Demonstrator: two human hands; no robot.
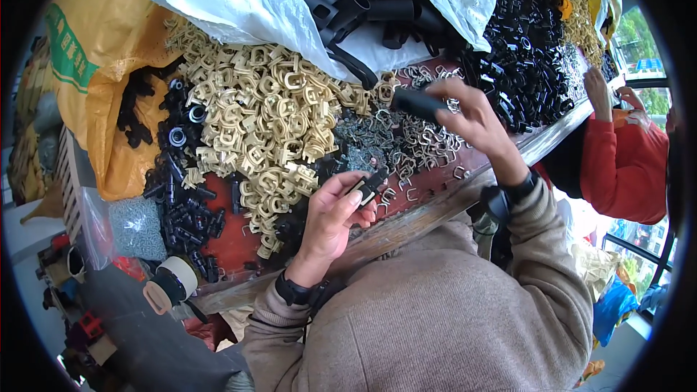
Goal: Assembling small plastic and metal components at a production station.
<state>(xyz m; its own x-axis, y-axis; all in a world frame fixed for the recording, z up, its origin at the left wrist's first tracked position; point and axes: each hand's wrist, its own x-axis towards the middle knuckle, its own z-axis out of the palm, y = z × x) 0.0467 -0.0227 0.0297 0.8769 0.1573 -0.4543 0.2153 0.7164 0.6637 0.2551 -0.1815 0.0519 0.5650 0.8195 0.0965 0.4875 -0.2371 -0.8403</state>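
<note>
My left hand [328,223] is closed around a small black plastic fitting [372,186] with a cream-coloured piece on it, held above the table's near edge. Higher and to the right, my right hand [475,122] grips a larger black plastic part [419,105], oblong and dark, between thumb and fingers. Below that part lie scattered U-shaped metal clips [435,147] and, beside them, small silvery screws [361,138]. Left of these spreads a big heap of cream plastic clips [265,112], close to my left hand.
Black tubular parts [392,11] fill a white plastic bag [210,3] at the back. Small black parts [519,51] are heaped at the right. A yellow sack [109,94] stands left, near black fittings [190,221]. A person in red [624,167] works at far right.
</note>
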